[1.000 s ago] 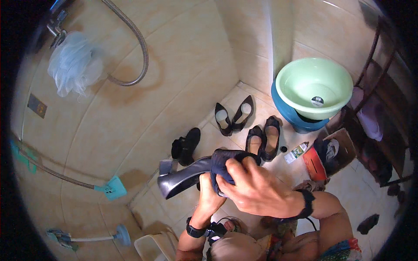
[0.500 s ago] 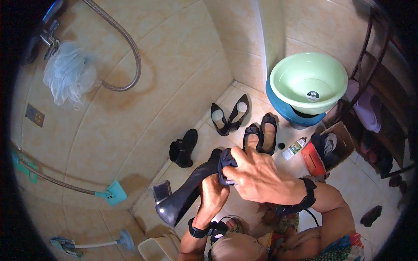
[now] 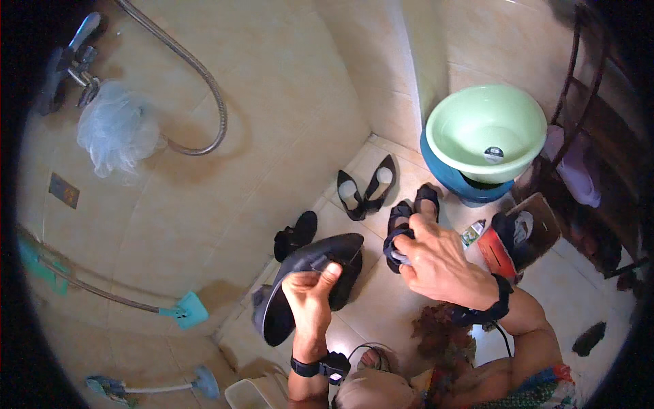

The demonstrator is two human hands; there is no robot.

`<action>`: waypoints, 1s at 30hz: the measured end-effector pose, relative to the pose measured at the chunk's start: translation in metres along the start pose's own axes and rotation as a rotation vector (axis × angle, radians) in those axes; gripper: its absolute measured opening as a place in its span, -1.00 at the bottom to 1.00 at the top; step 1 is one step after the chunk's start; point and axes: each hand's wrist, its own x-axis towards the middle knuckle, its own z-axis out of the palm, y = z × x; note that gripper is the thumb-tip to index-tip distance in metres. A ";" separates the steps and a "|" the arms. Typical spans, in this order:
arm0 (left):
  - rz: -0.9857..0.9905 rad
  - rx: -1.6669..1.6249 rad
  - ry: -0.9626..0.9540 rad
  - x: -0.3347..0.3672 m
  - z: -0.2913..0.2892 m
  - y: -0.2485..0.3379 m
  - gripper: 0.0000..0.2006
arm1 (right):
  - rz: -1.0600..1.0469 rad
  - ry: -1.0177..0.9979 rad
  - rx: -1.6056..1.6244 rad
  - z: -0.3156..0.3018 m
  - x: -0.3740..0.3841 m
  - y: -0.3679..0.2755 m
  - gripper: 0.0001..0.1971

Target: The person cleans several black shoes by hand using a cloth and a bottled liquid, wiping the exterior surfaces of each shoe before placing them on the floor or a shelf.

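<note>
My left hand (image 3: 310, 296) is closed on a black high-heeled shoe (image 3: 344, 255), thumb against its upper edge. The shoe is tilted, its opening partly in view and its block heel at the lower left. To the right, apart from the shoe, my right hand (image 3: 443, 262) pinches a bunched dark cloth (image 3: 394, 244). Behind that hand, a pair of black flats with bows (image 3: 400, 213) stands on the floor, partly covered. Farther back lies a pair of pointed black shoes (image 3: 349, 193). Another black shoe (image 3: 297, 235) sits by the wall, just beyond the held one.
A light green basin (image 3: 449, 123) rests in a blue one (image 3: 449, 175) at the far wall. Nearby are a small tube (image 3: 473, 233), an open box (image 3: 497, 252) with cloths, and a dark rack (image 3: 599, 129). A mesh sponge (image 3: 119, 129) and shower hose (image 3: 197, 65) hang left.
My right hand with the cloth has moved away from the shoe, to the right. My left hand has turned the shoe so that its opening shows.
</note>
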 end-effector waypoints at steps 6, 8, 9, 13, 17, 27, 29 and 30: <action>-0.165 -0.521 -0.004 0.020 -0.032 -0.024 -0.67 | 0.010 0.226 0.240 -0.021 0.005 -0.011 -0.66; -0.218 -0.597 0.054 0.023 -0.017 -0.015 -0.63 | -0.069 0.384 0.331 -0.014 0.002 -0.012 -0.54; -0.256 -0.598 0.048 0.024 -0.004 -0.005 -0.60 | -0.118 0.475 0.302 -0.009 0.003 -0.012 -0.52; -0.314 -0.587 0.057 0.025 -0.001 -0.013 -0.49 | -0.327 0.649 0.160 -0.008 0.021 -0.027 -0.48; -0.170 -0.542 0.012 0.022 0.018 -0.017 -0.52 | -0.365 0.473 -0.053 -0.008 0.034 -0.039 -0.58; -0.242 -0.706 -0.056 0.029 0.017 0.002 -0.62 | -0.097 0.461 0.261 -0.017 0.017 -0.014 -0.54; -0.258 -0.777 -0.046 0.031 0.023 0.002 -0.64 | -0.211 0.585 0.244 -0.030 0.029 -0.020 -0.49; -0.254 -0.775 -0.047 0.030 0.029 0.005 -0.63 | -0.253 0.554 0.193 -0.025 0.032 -0.018 -0.53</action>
